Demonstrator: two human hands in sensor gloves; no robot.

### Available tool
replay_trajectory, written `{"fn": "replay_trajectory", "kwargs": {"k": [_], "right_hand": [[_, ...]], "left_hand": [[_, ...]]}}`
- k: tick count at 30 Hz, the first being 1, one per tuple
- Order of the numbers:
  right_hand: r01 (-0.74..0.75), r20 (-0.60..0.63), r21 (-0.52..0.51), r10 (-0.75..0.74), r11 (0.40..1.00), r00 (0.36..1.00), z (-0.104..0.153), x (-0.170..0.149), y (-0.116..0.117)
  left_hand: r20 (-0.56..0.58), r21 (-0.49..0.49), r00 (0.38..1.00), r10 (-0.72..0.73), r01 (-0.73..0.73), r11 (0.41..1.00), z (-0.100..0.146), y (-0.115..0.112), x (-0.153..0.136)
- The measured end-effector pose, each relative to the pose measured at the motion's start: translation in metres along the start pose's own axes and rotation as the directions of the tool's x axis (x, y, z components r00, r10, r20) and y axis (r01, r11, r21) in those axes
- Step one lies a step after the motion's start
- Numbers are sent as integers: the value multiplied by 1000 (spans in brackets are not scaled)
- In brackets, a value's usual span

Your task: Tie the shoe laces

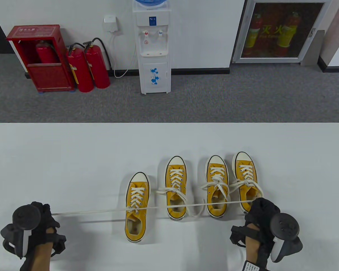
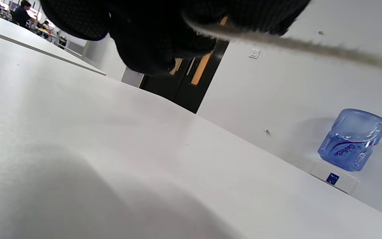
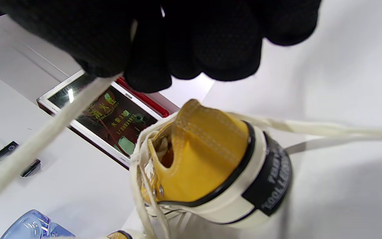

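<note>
left hand (image 1: pixel 31 225) grips lace (image 1: pixel 158 207) end | right hand (image 1: pixel 264 218) grips other end, taut across leftmost shoe (image 1: pixel 136 207) on bench (image 1: pixel 73 158) | right wrist view alone shows rightmost shoe's heel (image 3: pixel 217 166)

The blue water bottle (image 2: pixel 352 144), well off from the left hand (image 2: pixel 164 30), bears a curved dark word, seemingly "Gaiñen". Just under the right hand (image 3: pixel 177 36), the yellow shoe's (image 3: pixel 211 159) black heel patch (image 3: pixel 275 181) has white lettering, partly "COOL LEADER". The framed cabinet sign (image 3: pixel 111 116) beyond shows Chinese characters and small English, too blurred to read.
</note>
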State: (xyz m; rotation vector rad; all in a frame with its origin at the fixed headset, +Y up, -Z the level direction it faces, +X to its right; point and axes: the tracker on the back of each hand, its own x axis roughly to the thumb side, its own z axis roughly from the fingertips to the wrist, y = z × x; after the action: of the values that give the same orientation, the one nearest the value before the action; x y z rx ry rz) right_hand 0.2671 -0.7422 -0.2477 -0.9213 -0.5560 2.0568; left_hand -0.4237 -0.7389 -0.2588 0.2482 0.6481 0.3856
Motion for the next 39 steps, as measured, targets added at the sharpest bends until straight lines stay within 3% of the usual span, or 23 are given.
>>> {"fn": "replay_trajectory", "kwargs": {"k": [11,20,28,31,34,39], "right_hand": [[-18,2,24,18,1000,1000,-2,-3,6],[-60,77,44,57,997,995,4,7,10],[-83,282,9,77,996,956,25,41,7],[-103,452,17,84,995,888,47,67,15],[-180,607,106,80,978,791,74,96,33],[-442,794,209,113,872,598,137,140,78]], "left_hand": [[-9,-60,998,55,-56,997,-2,-3,-5],[87,-67,992,87,-81,994,6,0,9],[199,-34,963,181,-177,984,18,12,24],[248,-58,936,252,-245,968,24,14,31],[293,-73,913,283,-274,959,28,16,36],[353,-74,882,312,-306,949,35,20,43]]}}
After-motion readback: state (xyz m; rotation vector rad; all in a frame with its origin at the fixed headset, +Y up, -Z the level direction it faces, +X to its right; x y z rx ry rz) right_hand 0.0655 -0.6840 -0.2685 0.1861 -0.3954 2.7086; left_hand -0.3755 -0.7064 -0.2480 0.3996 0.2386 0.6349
